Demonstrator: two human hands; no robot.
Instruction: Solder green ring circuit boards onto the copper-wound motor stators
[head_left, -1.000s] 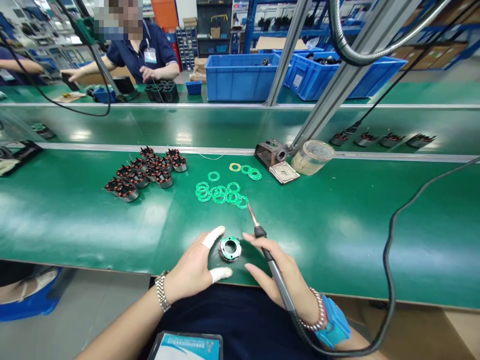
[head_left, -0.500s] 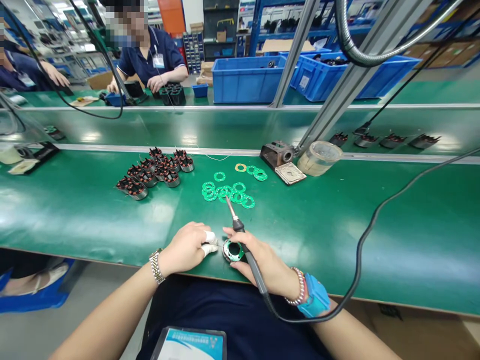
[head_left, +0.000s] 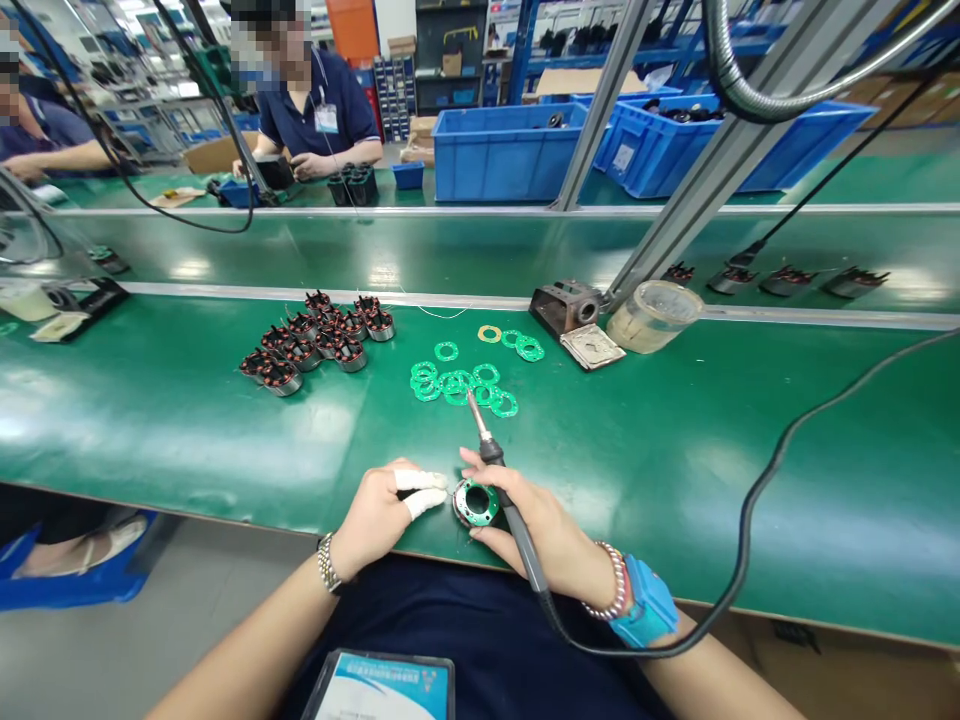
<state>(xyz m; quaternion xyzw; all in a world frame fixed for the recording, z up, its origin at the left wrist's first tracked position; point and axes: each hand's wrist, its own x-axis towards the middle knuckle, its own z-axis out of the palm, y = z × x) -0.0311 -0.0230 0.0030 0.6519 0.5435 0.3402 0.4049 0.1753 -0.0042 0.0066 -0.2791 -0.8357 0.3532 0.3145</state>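
Observation:
My right hand (head_left: 551, 520) carries a soldering iron (head_left: 517, 530) along its fingers, the metal tip pointing away from me over the green rings. Its thumb and fingers also steady a motor stator (head_left: 456, 512) near the table's front edge. On top of that stator sits a green ring-shaped circuit board (head_left: 486, 493). My left hand (head_left: 390, 510) is at the stator's left side, white covers on the thumb and forefinger. Those fingertips come together close to the stator's rim; whatever is between them is too small to make out. Several loose ring boards (head_left: 457, 385) lie ahead.
Several wound stators (head_left: 300, 352) are grouped at the left. Behind the boards stand a soldering iron holder (head_left: 566, 305), a flat sponge pad (head_left: 592, 347) and a clear round tub (head_left: 654, 318). The iron's cable (head_left: 742, 540) loops at the right. A co-worker (head_left: 319, 110) sits across.
My left fingers have straightened somewhat and stay beside the stator. The stator's board has turned or tilted slightly into fuller view. My right hand keeps its hold; the whole view has shifted a little.

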